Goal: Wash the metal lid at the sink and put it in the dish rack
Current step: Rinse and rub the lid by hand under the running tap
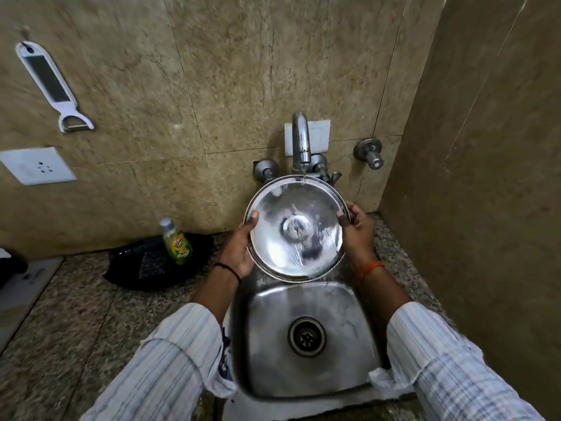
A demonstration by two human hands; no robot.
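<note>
The round metal lid (273,238) is held tilted over the back of the steel sink (267,344), its hollow underside facing me. Water from the tap (301,141) falls on its upper rim and streams down its inner face. My left hand (239,247) grips the lid's left edge with the thumb over the rim. My right hand (356,229) grips the right edge the same way. The sink drain (307,336) lies below the lid.
A black dish rack (145,262) sits on the granite counter left of the sink, with a green dish soap bottle (177,243) on it. A white peeler (48,86) hangs on the tiled wall above a socket (38,165). A side wall (485,177) closes the right.
</note>
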